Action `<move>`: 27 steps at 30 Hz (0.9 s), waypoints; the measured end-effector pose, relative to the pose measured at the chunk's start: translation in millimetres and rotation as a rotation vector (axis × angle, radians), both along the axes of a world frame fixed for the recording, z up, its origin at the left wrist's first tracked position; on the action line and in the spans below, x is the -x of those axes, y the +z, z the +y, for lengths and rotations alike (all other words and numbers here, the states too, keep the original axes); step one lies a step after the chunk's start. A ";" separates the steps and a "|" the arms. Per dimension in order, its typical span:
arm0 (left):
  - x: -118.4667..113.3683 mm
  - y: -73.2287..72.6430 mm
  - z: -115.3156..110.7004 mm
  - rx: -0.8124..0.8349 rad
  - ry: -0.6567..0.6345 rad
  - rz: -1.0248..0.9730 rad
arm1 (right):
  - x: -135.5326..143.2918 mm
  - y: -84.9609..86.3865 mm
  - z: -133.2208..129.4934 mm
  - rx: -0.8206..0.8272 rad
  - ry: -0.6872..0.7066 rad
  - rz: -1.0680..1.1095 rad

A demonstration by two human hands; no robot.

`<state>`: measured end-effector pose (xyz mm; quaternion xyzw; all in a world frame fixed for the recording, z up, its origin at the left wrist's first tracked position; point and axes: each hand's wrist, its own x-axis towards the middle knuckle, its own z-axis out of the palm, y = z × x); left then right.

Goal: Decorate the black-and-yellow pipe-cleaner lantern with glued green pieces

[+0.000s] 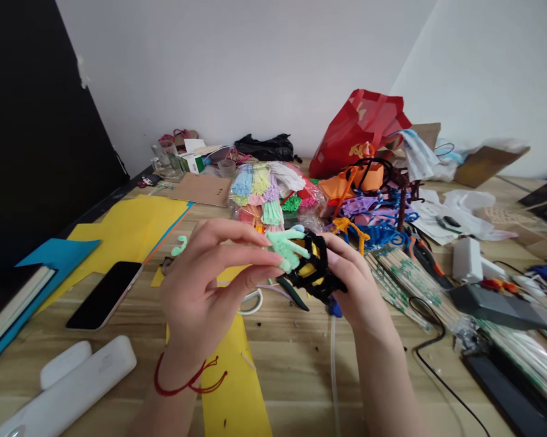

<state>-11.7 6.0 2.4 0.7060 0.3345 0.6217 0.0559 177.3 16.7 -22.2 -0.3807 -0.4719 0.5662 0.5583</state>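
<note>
Between the fingertips and thumb of my left hand (204, 285) is a mint-green fuzzy piece (283, 247) that looks made of pipe cleaner, with thin prongs pointing right. My right hand (362, 288) grips a black lattice-like piece (317, 290), also fuzzy, with yellow showing through its gaps. Both pieces are held in the air over the table, the green one against or just in front of the black one; I cannot tell if they are joined. Behind them, a dark blade and a white loop handle (251, 301) partly show on the table. A small green curl (179, 246) lies left.
A yellow paper strip (237, 376) lies below my hands. Left are a phone (104, 295), yellow sheets (118, 233) and a white case (86, 388). Bagged pipe cleaners (273, 188) and a red bag (353, 130) stand behind. Right are pliers (428, 258) and bundled sticks (414, 282).
</note>
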 end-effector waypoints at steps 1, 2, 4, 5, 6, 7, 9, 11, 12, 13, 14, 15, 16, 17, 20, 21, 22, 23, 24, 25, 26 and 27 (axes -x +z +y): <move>0.3 -0.2 0.6 0.001 0.004 0.024 | -1.9 -0.3 0.5 0.001 0.006 -0.017; 0.6 -0.6 1.4 0.005 0.006 0.046 | -3.7 -0.5 0.9 -0.001 0.011 -0.037; 1.2 -2.1 3.2 0.012 -0.018 0.081 | -7.0 -0.4 1.5 -0.014 0.026 -0.082; 1.6 -2.9 4.1 0.021 -0.038 0.093 | -8.5 -0.1 1.8 -0.021 0.034 -0.103; 2.1 -3.6 4.9 0.029 -0.055 0.100 | -9.9 0.4 2.0 -0.029 0.043 -0.125; 2.5 -4.1 5.5 0.036 -0.069 0.108 | -11.2 1.1 2.2 -0.035 0.050 -0.146; 3.4 -4.2 6.4 0.042 -0.081 0.125 | -12.8 3.3 2.6 -0.036 0.044 -0.185; 4.1 -3.1 6.9 0.033 -0.069 0.161 | -13.4 6.1 2.6 -0.034 0.024 -0.227; 4.4 -2.3 7.2 0.022 -0.056 0.187 | -13.5 7.5 2.5 -0.034 0.011 -0.250; 4.7 -1.5 7.5 0.007 -0.042 0.217 | -13.5 8.8 2.4 -0.037 -0.001 -0.278; 5.0 -0.7 7.8 -0.008 -0.031 0.245 | -13.6 9.8 2.1 -0.042 -0.010 -0.308; 5.4 0.0 8.2 -0.017 -0.029 0.268 | -13.8 10.6 1.7 -0.051 -0.017 -0.341; 5.8 0.5 8.7 -0.017 -0.038 0.285 | -14.4 11.0 1.3 -0.060 -0.022 -0.373; 6.4 0.7 9.2 -0.009 -0.056 0.298 | -15.2 11.0 0.9 -0.069 -0.022 -0.403; 8.6 -0.2 10.7 0.045 -0.109 0.338 | -19.0 9.7 -0.4 -0.099 -0.001 -0.483; 9.4 -0.9 11.1 0.058 -0.113 0.356 | -20.4 9.0 -0.6 -0.111 0.011 -0.508; 10.2 -1.6 11.5 0.063 -0.111 0.376 | -21.6 8.3 -0.6 -0.123 0.023 -0.532; 10.9 -2.3 11.8 0.062 -0.107 0.397 | -22.7 7.6 -0.5 -0.135 0.033 -0.552; 11.5 -2.9 11.9 0.060 -0.104 0.420 | -23.5 7.1 -0.3 -0.147 0.040 -0.569; 12.0 -3.4 12.1 0.057 -0.106 0.443 | -24.1 6.6 0.0 -0.159 0.045 -0.583; 12.4 -3.7 12.2 0.056 -0.114 0.462 | -24.4 6.4 0.3 -0.171 0.048 -0.595; 12.7 -3.9 12.3 0.062 -0.126 0.475 | -24.5 6.3 0.6 -0.181 0.049 -0.604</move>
